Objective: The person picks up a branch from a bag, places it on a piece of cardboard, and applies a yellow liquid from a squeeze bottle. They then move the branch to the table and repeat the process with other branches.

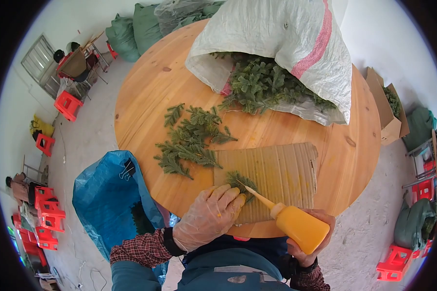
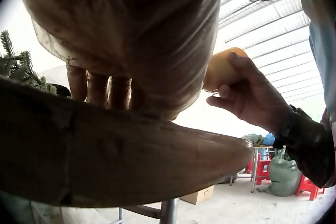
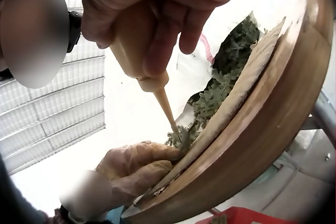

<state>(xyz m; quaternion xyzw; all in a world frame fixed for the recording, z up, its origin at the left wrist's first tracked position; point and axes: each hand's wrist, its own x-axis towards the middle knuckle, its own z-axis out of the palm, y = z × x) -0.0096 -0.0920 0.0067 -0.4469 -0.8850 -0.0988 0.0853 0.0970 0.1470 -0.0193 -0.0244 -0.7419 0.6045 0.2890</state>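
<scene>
A small green sprig (image 1: 242, 183) lies at the left part of a ribbed cardboard sheet (image 1: 289, 169). My left hand (image 1: 210, 217), in a clear glove with yellow stains, pinches the sprig's near end; the right wrist view shows its gloved fingers (image 3: 142, 162) there. My bare right hand (image 1: 311, 240) grips a yellow squeeze bottle (image 1: 302, 228), tilted with its long nozzle tip at the sprig. In the right wrist view the bottle (image 3: 134, 43) points down. Several cut sprigs (image 1: 192, 138) lie beside the cardboard on the round wooden table (image 1: 145, 97).
A white woven sack (image 1: 272, 29) full of greenery (image 1: 269, 85) lies open at the table's far side. A blue bag (image 1: 99, 194) hangs by the left edge. Around stand red stools (image 1: 68, 105), green sacks (image 1: 148, 26) and a cardboard box (image 1: 391, 128); people sit at the far left.
</scene>
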